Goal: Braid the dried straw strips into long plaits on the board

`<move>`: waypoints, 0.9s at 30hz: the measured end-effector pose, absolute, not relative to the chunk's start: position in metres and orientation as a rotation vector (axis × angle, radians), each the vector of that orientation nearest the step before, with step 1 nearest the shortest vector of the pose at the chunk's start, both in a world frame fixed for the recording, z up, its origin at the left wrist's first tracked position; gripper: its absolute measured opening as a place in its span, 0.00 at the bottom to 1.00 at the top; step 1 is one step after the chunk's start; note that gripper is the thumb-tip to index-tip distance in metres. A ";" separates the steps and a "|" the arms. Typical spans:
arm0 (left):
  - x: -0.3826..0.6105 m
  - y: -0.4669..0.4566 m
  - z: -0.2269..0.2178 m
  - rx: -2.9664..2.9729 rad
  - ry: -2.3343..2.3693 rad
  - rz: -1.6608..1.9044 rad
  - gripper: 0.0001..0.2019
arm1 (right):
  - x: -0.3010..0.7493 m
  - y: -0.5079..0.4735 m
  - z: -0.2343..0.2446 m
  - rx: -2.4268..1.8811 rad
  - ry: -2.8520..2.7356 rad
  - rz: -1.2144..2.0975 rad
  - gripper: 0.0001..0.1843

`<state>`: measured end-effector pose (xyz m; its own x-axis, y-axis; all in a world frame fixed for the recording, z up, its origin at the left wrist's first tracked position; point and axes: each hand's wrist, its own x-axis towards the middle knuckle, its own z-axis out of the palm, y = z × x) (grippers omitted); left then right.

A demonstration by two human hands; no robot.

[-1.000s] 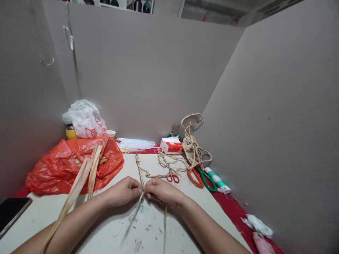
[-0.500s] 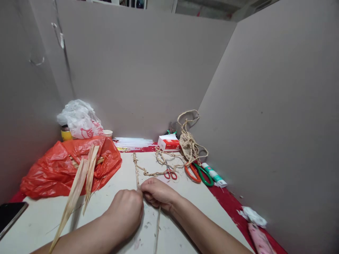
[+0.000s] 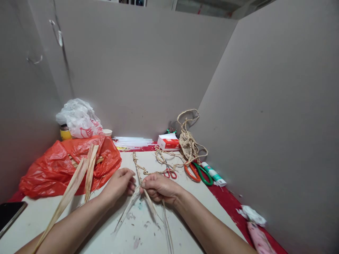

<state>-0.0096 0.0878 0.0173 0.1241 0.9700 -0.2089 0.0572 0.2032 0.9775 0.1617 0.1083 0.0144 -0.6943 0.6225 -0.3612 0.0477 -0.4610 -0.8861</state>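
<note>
Two bare hands work near the middle of a pale surface walled by grey boards. The right hand (image 3: 159, 187) has its fingers pinched closed on a braided straw cord (image 3: 137, 165), at the spot where the braid ends. From there the cord runs away toward the far edge of the surface. The left hand (image 3: 119, 182) sits just beside the right, fingers curled in, their tips closed on one of the loose strips (image 3: 149, 208). These strips fan out from the pinch toward the near edge.

By the left edge lies a crumpled red plastic bag (image 3: 58, 165), with long dried leaves (image 3: 79, 176) sticking out of it. A dark phone (image 3: 10, 215) rests at the near left corner. Toward the far right corner are small red scissors (image 3: 169, 173), larger orange and green scissors (image 3: 198, 173), a glue tube (image 3: 213, 174), a coil of rope (image 3: 189, 144) and a red and white box (image 3: 168, 142).
</note>
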 end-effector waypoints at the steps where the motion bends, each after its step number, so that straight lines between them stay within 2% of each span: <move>1: -0.008 0.087 0.015 1.060 1.160 0.821 0.10 | 0.162 0.108 0.015 -0.973 -1.390 2.199 0.09; 4: -0.003 0.079 0.010 1.017 1.052 0.644 0.12 | 0.162 0.108 0.014 -0.961 -1.486 2.177 0.10; 23: -0.011 0.087 0.005 1.002 0.972 0.613 0.07 | 0.162 0.105 0.021 -1.229 -1.988 1.717 0.08; 27: -0.010 0.086 0.002 1.078 1.069 0.600 0.08 | 0.164 0.107 0.020 -1.296 -2.133 1.578 0.12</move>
